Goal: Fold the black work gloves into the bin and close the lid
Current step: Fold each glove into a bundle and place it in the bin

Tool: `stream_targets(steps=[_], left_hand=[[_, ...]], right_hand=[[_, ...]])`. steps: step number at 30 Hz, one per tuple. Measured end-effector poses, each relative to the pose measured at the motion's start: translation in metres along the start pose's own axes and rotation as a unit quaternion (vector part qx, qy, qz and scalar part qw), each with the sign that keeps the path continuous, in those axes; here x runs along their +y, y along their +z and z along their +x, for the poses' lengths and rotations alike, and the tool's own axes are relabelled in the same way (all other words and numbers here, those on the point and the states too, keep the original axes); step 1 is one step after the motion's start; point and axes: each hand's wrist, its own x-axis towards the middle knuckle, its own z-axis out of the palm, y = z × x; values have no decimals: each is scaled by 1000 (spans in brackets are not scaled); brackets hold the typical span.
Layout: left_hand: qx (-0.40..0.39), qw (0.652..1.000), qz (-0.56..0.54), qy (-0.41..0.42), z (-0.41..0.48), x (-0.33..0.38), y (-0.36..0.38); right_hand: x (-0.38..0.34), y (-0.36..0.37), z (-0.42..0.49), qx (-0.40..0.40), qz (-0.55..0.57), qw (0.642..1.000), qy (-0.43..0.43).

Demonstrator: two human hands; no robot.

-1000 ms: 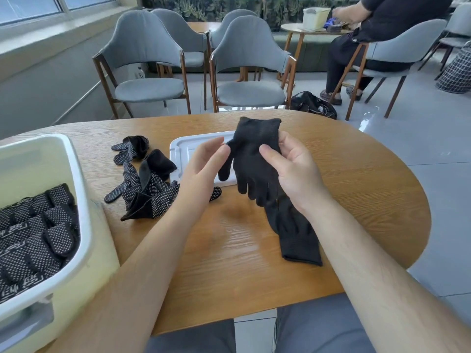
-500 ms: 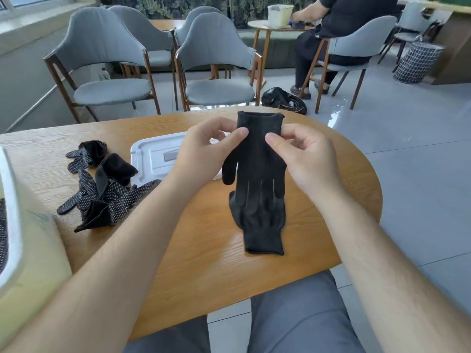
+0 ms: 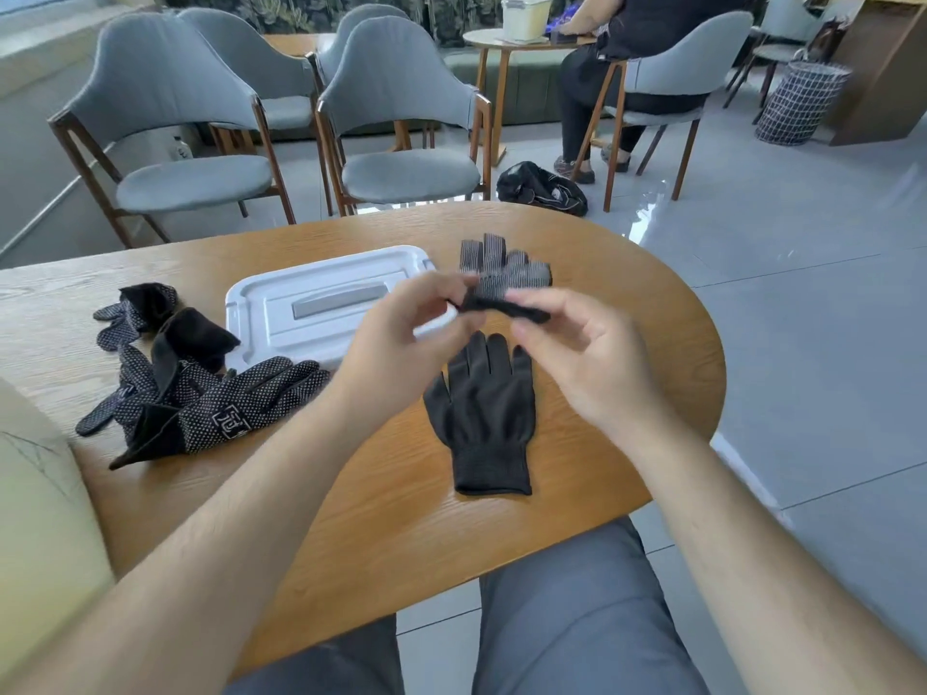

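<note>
Whereas the pair was hanging together before, the left hand [image 3: 401, 338] and right hand [image 3: 582, 358] are now pinching one black dotted knit glove [image 3: 501, 273] aloft in their fingers, with the plain black knit glove [image 3: 484, 423] lying flat on the oval wooden table [image 3: 401, 519].

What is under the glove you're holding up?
Below the held glove, a second black glove lies flat on the table, fingers pointing away. The wood beneath it is covered.
</note>
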Motion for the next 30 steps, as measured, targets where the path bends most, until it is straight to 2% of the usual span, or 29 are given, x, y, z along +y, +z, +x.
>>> stream_targets(steps=[3, 6, 15, 20, 22, 26, 30], left_hand=[[-72, 992, 100, 23, -34, -26, -1], [-126, 976, 171, 44, -63, -36, -3], [-151, 963, 205, 84, -87, -39, -1], [-145, 927, 329, 103, -95, -38, -4], [-133, 922, 347, 113, -95, -39, -4], [-97, 927, 336, 136, -87, -39, 2], [-45, 970, 225, 83, -70, -24, 3]], right_hand=[[22, 9, -38, -29, -76, 994, -68], [38, 15, -68, -47, -97, 989, -97], [44, 8, -85, -138, -137, 977, -82], [42, 1, -87, -192, -173, 963, -78], [41, -3, -87, -205, -196, 955, -88], [40, -2, -83, -171, -206, 958, -98], [28, 5, -67, -66, -155, 980, -103]])
